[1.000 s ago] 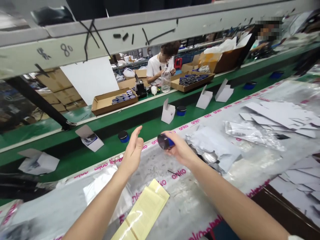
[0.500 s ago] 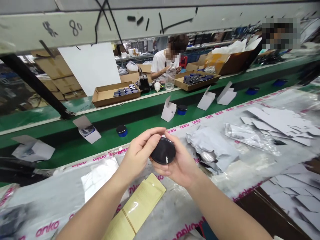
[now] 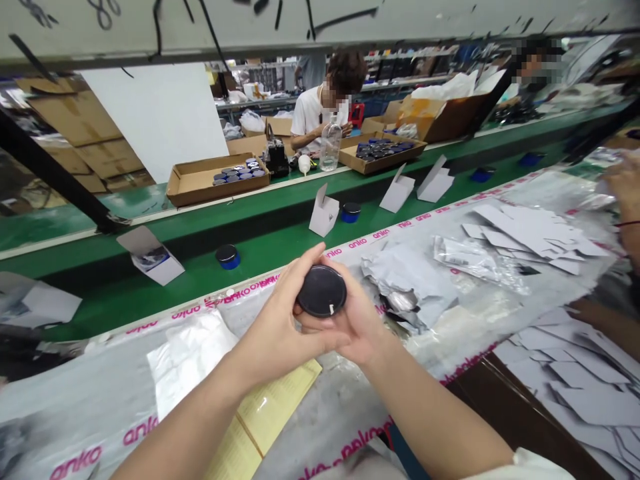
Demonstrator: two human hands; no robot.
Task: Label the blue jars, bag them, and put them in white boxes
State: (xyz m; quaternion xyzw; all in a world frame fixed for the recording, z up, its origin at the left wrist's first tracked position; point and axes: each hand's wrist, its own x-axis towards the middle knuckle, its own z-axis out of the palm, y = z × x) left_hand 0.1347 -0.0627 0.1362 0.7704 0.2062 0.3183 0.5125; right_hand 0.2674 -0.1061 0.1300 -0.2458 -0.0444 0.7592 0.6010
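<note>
Between my two hands is a round container with a flat black top (image 3: pixel 322 291), its top tilted toward me and a small white mark near the lower edge. My left hand (image 3: pixel 280 327) is closed around its left side, with fingers along the upper edge and the thumb below. My right hand (image 3: pixel 361 323) cups it from the right and underneath. The container's sides are mostly hidden by my fingers. Beneath my hands lie yellow printed sheets (image 3: pixel 273 407) on the plastic-covered table (image 3: pixel 115 373). White thin sheets or bags (image 3: pixel 187 357) lie left of them.
Beyond the table, a green conveyor (image 3: pixel 270 247) carries open white boxes (image 3: pixel 324 212) and blue jars with black lids (image 3: pixel 229 257). Cardboard trays (image 3: pixel 220 180) of jars stand behind. At right are crumpled plastic (image 3: pixel 405 280), white card pieces (image 3: pixel 530 233) and a co-worker's hand (image 3: pixel 625 183).
My left thumb has moved from the container's top to below it. The view has shifted, so the scene sits further left and higher. A co-worker's hand has appeared at right.
</note>
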